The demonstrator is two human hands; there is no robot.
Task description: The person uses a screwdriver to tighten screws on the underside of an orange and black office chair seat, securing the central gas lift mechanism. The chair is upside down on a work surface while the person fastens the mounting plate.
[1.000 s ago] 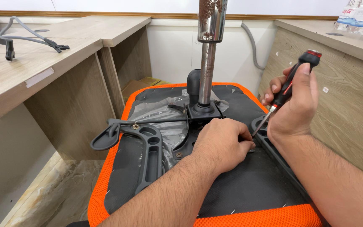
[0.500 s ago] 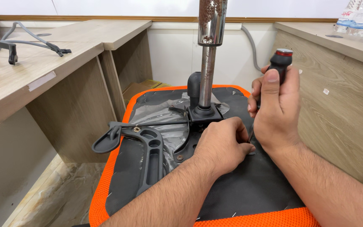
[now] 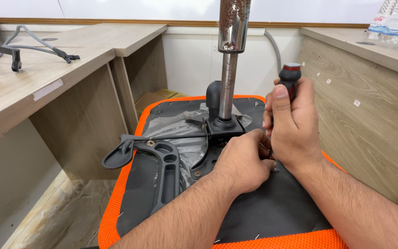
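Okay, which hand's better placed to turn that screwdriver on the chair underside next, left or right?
Right. The right hand already grips the screwdriver upright by its black and red handle, with the shaft running down to the black seat base. The left hand rests low beside the tip, probably steadying it.

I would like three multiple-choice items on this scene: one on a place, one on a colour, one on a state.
1. Where does the left hand rest?
A. on the desk
B. on the seat underside, by the metal column
C. on the floor

2. What colour is the seat edge?
A. orange
B. blue
C. white

3. How is the screwdriver held?
A. lying flat
B. upright, handle up
C. handle down

Answers: 1 B, the hand lies beside the column base. 2 A, the rim is orange. 3 B, the right hand grips it with the handle on top.
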